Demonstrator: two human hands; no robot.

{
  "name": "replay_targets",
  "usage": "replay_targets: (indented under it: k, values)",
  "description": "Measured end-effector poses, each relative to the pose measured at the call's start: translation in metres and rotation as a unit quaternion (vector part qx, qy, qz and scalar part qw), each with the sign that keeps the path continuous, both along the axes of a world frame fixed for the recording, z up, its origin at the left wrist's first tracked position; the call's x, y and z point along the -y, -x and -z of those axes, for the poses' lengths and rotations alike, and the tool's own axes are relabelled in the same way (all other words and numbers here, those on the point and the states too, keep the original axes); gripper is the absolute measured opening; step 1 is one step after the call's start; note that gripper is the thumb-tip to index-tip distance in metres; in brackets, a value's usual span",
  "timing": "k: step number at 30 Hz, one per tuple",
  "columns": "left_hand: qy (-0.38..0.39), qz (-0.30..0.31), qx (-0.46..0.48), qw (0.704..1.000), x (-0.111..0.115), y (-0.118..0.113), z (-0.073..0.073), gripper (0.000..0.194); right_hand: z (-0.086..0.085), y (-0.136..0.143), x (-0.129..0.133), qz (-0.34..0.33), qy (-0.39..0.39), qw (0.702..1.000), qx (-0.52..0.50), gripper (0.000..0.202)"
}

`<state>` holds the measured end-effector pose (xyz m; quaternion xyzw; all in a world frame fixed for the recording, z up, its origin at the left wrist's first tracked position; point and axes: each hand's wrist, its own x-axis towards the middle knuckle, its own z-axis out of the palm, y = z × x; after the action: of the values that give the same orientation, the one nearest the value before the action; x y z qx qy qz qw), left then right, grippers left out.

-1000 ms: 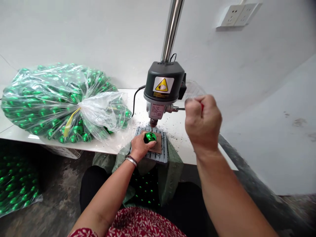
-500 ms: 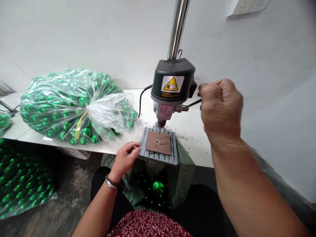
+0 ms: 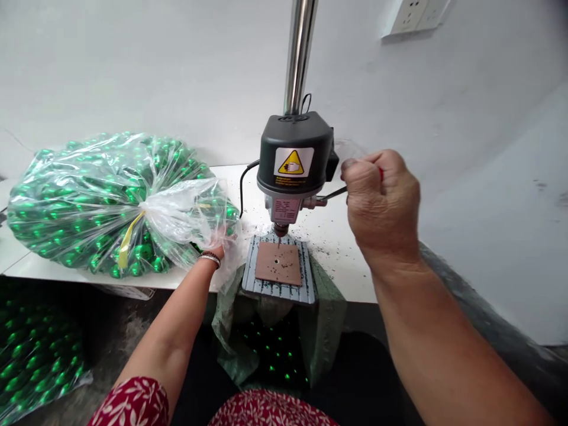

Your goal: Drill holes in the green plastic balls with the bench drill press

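Note:
My right hand (image 3: pixel 384 201) is closed round the lever of a small drill press (image 3: pixel 295 157), at its right side. My left hand (image 3: pixel 220 239) reaches behind the loose plastic at the neck of a large clear bag (image 3: pixel 110 207) of shiny green balls; its fingers are mostly hidden by the plastic. Under the drill bit a brown square board (image 3: pixel 278 272) with a small hole lies on the ribbed metal base (image 3: pixel 248 281). No ball sits on the board.
Dark shavings lie scattered on the white table (image 3: pixel 350 278). Green cloth (image 3: pixel 326 319) hangs below the base, with green balls between its sides. Another bag of balls (image 3: pixel 35 355) is at lower left. A power cable (image 3: pixel 242 189) runs behind the press.
My left hand has moved from beside the metal base up and away, behind the bag's loose plastic. A green ball seen below the base is no longer distinct. The view has shifted slightly.

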<state>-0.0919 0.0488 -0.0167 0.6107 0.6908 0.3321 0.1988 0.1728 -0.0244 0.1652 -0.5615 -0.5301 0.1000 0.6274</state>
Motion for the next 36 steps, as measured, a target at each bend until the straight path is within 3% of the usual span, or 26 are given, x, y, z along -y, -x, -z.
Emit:
replay_targets:
  k: [5,9,12,14,16,19,21,24,26,29,31,33,36]
  values:
    - [0.068,0.024,-0.040,0.997,0.020,-0.001,0.003,0.025,0.003,0.000,-0.001,-0.013,-0.020,1.000,-0.007,0.026]
    - [0.080,0.028,-0.066,0.994,0.055,0.000,-0.005,0.041,0.006,0.000,-0.004,-0.010,-0.024,1.000,-0.004,0.026]
    - [0.035,0.002,-0.066,0.997,0.084,0.003,-0.013,0.052,0.008,-0.001,-0.006,-0.005,-0.031,1.000,0.001,0.026]
    - [0.006,-0.026,0.014,1.000,0.105,0.006,-0.018,0.053,0.008,-0.001,-0.006,-0.006,-0.031,0.999,0.003,0.026]
    - [0.024,-0.034,0.185,0.982,0.126,0.007,-0.024,0.055,0.007,-0.001,-0.006,-0.006,-0.029,1.000,0.007,0.026]
    - [0.086,-0.004,0.429,0.899,0.152,0.001,-0.031,0.064,0.007,0.000,-0.006,-0.004,-0.031,0.999,0.011,0.025]
    - [0.115,0.022,0.494,0.862,0.163,-0.010,-0.035,0.072,0.007,0.000,-0.006,-0.003,-0.039,0.999,0.009,0.025]
    - [0.141,0.064,0.516,0.843,0.167,-0.030,-0.037,0.084,0.007,0.001,-0.005,-0.008,-0.041,0.999,0.004,0.024]
    - [0.147,0.075,0.485,0.859,0.164,-0.043,-0.038,0.087,0.006,0.001,-0.004,-0.010,-0.040,0.999,0.002,0.024]
    - [0.096,0.071,0.327,0.937,0.154,-0.058,-0.040,0.073,0.002,0.002,-0.001,-0.004,-0.037,0.999,0.004,0.026]
    - [0.050,0.086,0.205,0.974,0.146,-0.063,-0.043,0.062,-0.003,0.002,-0.001,-0.008,-0.026,1.000,0.012,0.029]
    - [0.034,0.103,0.140,0.984,0.137,-0.065,-0.045,0.057,-0.010,0.001,-0.005,-0.018,-0.005,0.999,0.027,0.033]
    - [0.042,0.102,0.145,0.983,0.126,-0.064,-0.045,0.053,-0.024,-0.002,-0.018,-0.010,0.040,0.997,0.060,0.037]
